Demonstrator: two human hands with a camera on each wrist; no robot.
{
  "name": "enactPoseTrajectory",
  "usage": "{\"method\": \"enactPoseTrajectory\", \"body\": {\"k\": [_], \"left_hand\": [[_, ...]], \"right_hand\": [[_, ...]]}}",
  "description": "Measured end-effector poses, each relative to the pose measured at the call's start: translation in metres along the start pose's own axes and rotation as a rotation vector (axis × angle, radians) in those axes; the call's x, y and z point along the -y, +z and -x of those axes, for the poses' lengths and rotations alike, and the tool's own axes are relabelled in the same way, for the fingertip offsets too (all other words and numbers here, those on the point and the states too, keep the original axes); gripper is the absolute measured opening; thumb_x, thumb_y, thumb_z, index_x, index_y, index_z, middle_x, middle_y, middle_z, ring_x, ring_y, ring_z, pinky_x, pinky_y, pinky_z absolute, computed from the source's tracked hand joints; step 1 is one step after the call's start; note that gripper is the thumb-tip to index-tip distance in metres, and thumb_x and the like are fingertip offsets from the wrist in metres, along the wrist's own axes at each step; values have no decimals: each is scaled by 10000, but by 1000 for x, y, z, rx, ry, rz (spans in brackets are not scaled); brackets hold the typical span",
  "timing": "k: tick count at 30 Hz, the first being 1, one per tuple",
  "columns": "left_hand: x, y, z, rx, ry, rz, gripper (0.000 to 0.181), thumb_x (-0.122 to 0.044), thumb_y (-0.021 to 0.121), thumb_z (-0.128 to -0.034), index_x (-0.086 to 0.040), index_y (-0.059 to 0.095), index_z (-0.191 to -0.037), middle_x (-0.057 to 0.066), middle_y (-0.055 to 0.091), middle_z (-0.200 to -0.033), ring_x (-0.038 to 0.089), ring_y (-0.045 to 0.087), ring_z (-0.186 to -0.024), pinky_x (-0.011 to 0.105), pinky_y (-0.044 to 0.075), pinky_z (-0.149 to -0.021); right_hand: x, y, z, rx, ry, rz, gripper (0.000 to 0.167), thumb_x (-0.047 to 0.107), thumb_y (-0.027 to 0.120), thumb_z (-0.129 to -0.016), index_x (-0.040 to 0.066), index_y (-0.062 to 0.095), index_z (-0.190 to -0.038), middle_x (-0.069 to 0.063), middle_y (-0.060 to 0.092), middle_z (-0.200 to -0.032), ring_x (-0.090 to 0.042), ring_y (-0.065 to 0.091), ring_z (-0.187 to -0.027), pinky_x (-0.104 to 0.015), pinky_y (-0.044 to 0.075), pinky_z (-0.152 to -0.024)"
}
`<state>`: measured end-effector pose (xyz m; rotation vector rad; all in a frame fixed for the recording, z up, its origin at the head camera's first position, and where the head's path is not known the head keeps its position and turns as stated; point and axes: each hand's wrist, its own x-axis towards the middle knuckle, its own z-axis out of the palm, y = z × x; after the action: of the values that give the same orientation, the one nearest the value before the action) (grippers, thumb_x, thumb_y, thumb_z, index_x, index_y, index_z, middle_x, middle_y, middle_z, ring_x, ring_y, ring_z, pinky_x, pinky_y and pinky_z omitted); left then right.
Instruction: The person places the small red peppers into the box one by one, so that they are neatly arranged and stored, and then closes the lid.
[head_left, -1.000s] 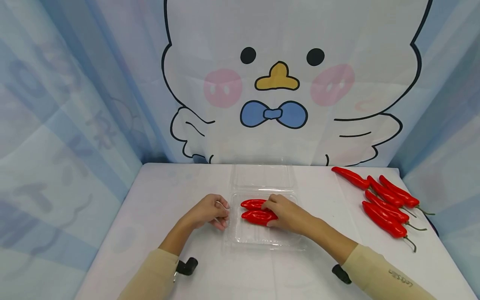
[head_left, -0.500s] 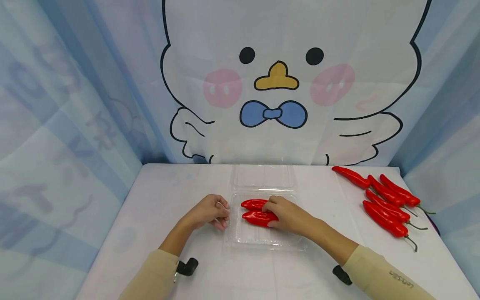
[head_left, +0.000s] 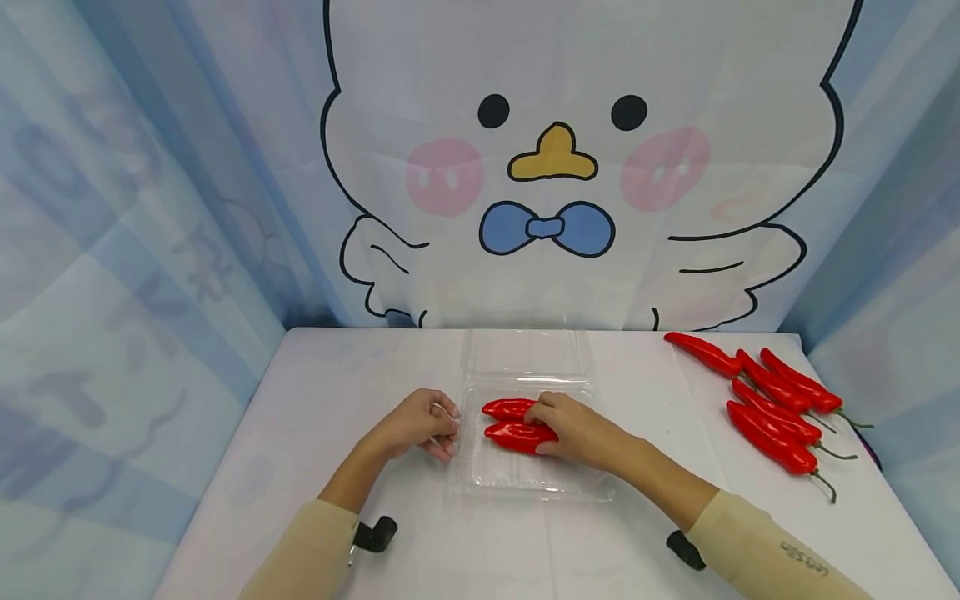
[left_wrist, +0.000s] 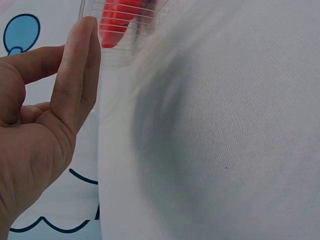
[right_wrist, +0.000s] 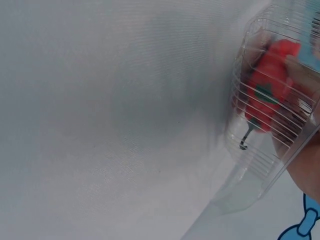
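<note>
A clear plastic clamshell box lies open on the table, its lid folded back. Inside its tray, two red chili peppers lie side by side, one farther and one nearer. My right hand reaches in from the right and grips the nearer pepper by its stem-end half, hiding that part in the head view. Through the box wall in the right wrist view, that pepper shows its green stem. My left hand is at the box's left edge, fingers fairly straight, fingertips at the rim.
Several more red chili peppers lie loosely grouped at the table's right side, stems toward the right. White cloth covers the table. Behind it hangs a curtain with a cartoon bird.
Almost nothing has moved. The head view has shifted very slightly; both hands and the peppers in the box keep their places.
</note>
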<state>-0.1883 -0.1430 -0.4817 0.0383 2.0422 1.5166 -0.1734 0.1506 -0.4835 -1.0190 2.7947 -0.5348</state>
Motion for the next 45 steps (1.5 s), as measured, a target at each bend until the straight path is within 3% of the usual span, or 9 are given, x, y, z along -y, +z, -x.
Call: {"method": "enactPoseTrajectory", "body": {"k": [27,34,45], "left_hand": [[-3,1,3,-7,0,-9,156,27,649,-961,45,567,-1093,146,704,-828,195,705,-622,371,658,-614],[-2,0,3,-9,-8,-15,160,11,653,-968,40,569,-1101,149,706,-837,190,704,-622,367,658,-619],[-3,0,3,-8,-5,-22,157,22,646,-967,32,563,-1099,144,702,-825,195,706,-625,368,657,-615]], "right_hand": [[3,7,1,-59,-16,57,408,204,893,-803,160,724,-1172,-9,624,-1084,-157,590,-1005,-287,611,-848],[0,1,3,-52,-26,25,417,225,878,-826,150,709,-1200,-13,629,-1122,-162,596,-1034,-309,614,-871],[-7,-26,18,-47,57,-36,453,250,855,-855,125,684,-1256,-36,660,-1174,-179,636,-1058,-317,629,-887]]}}
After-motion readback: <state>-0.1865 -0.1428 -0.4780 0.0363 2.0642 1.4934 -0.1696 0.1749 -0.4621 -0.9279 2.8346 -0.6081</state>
